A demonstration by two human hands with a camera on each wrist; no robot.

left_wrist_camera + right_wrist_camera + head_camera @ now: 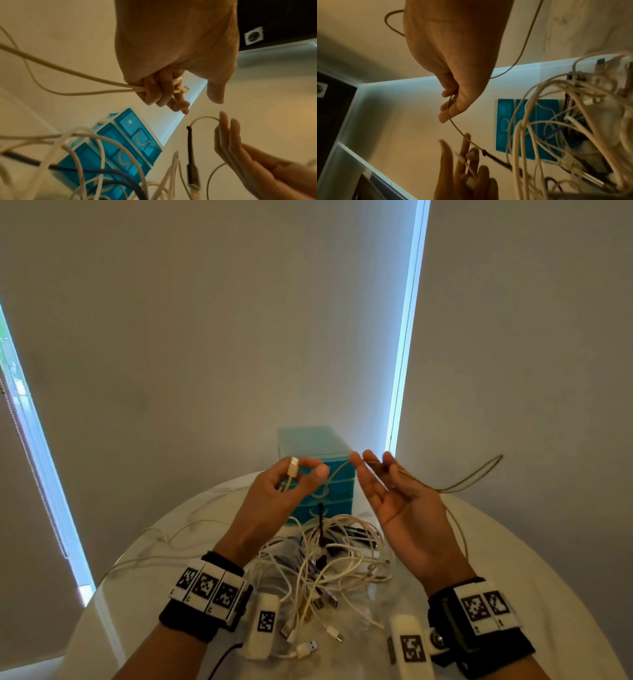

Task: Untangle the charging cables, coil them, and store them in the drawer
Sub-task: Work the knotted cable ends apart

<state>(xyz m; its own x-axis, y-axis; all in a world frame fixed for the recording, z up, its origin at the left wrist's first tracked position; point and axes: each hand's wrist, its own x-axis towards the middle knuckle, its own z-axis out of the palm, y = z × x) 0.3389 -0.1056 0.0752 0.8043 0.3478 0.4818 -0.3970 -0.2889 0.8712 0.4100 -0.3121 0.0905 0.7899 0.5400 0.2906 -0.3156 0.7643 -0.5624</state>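
Above the round table (pixel 513 542), the left hand (pixel 281 491) grips the plug end of a beige cable (pixel 472 474) in curled fingers while the right hand (pixel 394 494), fingers nearly straight, lets it run between them, over the tangled cables (pixel 329 559) before the blue drawer box (pixel 311 446).
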